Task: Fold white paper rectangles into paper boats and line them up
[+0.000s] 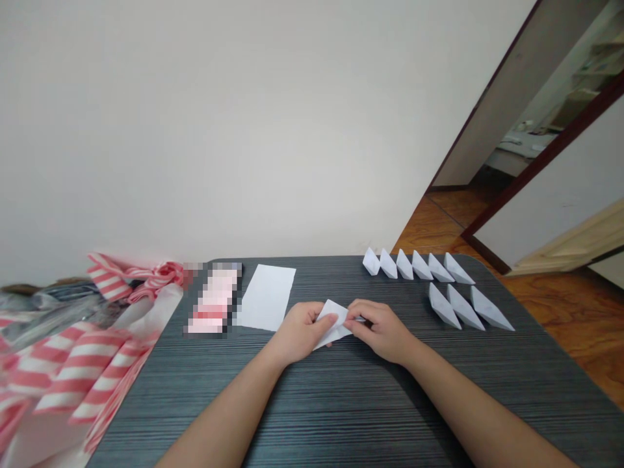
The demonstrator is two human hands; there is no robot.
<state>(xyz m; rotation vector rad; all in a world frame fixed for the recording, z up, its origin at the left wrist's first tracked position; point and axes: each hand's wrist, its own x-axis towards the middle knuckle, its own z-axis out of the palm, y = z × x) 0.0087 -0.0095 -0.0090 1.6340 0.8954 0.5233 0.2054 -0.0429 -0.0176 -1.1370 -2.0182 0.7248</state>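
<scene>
My left hand (pixel 301 333) and my right hand (pixel 381 331) meet above the middle of the table, both pinching a folded piece of white paper (pixel 334 324) between them. Its corners stick out below and between my fingers. To the left of my left hand lies a flat, unfolded white paper sheet (pixel 266 297). To the right of my right hand stand folded paper boats, a back row of several (pixel 404 265) and a front row of 3 larger ones (pixel 463 307).
The dark grey striped table (pixel 341 416) has rounded far corners. A pixelated pink-and-white object (pixel 213 300) lies at its far left. Pink-and-white striped fabric (pixel 78 370) is heaped beyond the left edge. Wooden flooring (pixel 560 312) and a doorway (pixel 536 117) are at the right.
</scene>
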